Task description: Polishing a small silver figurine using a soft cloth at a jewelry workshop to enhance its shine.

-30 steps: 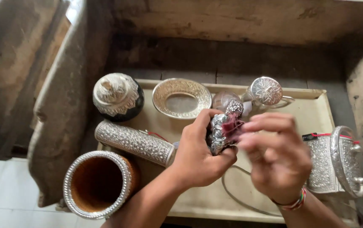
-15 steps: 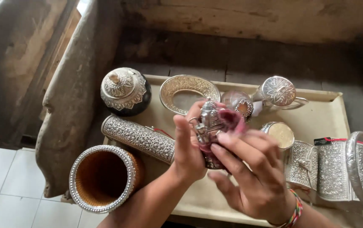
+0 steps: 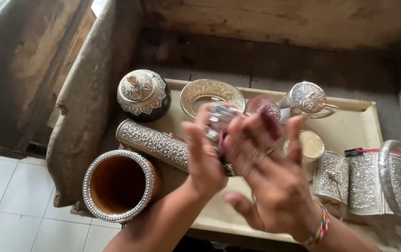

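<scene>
Left hand [image 3: 207, 161] is gripping a small embossed silver piece [image 3: 219, 122] above the cream tray [image 3: 349, 128], fingers closed round it to steady it; right hand [image 3: 268, 179] is pressing a pink cloth [image 3: 271, 116] against it (blurred), fingers loosely curled

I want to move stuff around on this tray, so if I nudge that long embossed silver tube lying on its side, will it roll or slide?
The silver tube is round and lies on its side on the flat tray, so it would probably roll. Its embossed surface may give some grip. It looks like rigid metal, so likely stiff.
</scene>
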